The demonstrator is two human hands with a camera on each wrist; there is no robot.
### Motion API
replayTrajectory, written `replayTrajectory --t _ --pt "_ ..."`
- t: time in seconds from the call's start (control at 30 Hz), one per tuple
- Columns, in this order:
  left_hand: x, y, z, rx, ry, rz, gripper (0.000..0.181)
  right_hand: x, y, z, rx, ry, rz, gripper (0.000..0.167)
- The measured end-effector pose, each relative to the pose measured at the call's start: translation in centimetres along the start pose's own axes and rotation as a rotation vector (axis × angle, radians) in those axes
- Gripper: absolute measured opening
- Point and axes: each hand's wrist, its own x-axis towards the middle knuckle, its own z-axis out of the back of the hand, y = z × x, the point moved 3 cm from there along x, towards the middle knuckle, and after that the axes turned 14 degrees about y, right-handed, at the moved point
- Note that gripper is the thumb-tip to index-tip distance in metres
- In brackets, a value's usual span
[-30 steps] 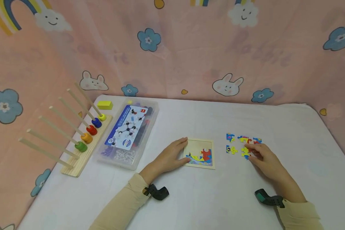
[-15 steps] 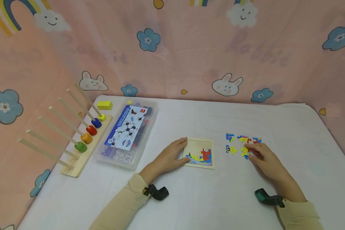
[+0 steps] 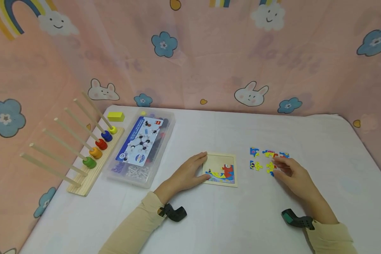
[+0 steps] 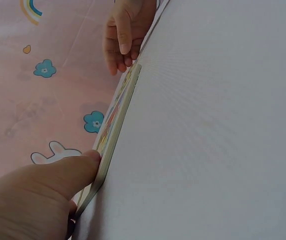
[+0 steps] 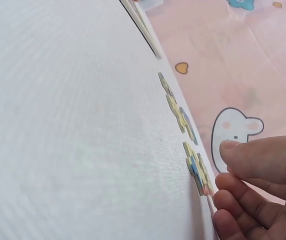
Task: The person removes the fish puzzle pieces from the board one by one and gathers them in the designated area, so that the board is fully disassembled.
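Observation:
A shallow wooden puzzle tray (image 3: pixel 220 153) lies on the table, with joined coloured pieces along its bottom and right side. My left hand (image 3: pixel 185 173) grips the tray's left edge, thumb on the front left corner; the left wrist view shows the thumb on the rim of the tray (image 4: pixel 114 135). Loose jigsaw pieces (image 3: pixel 257 165) lie flat to the right of the tray. Over the rightmost pieces hovers my right hand (image 3: pixel 296 178), fingers loosely bent and partly covering them. In the right wrist view nothing shows between the thumb and fingers of the right hand (image 5: pixel 263 185), beside the pieces (image 5: pixel 195 167).
A clear plastic box (image 3: pixel 160 155) with a molecule picture on its label stands left of the tray. Further left is a wooden peg rack (image 3: pixel 95 165) with coloured rings. A yellow block (image 3: pixel 115 116) sits behind them, near the patterned curtain (image 3: pixel 203 63).
My right hand has shifted very slightly to the right over the loose pieces. The left hand and the tray have stayed in place.

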Motion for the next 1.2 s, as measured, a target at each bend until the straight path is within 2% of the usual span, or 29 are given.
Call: replayTrajectory --t 0.33,0.5,0.7,0.97,1.2 --pt "0.0 -0.1 0.0 0.000 0.009 -0.002 0.072 0.0 1.6 0.0 0.048 0.037 0.020 0.043" --pt "0.1 0.0 -0.1 0.000 0.010 -0.005 0.072 0.3 2.9 -0.4 0.031 0.084 0.008 0.044" --pt "0.1 -0.1 -0.1 -0.006 0.016 0.004 0.072 0.9 4.3 -1.8 -0.007 0.144 0.061 0.044" --pt "-0.1 -0.2 0.0 -0.003 0.014 0.005 0.072 2.2 6.2 -4.0 0.055 0.246 0.114 0.046" --pt "0.0 0.1 0.0 0.002 0.010 0.008 0.072 3.7 7.7 -5.6 0.035 0.272 0.140 0.045"
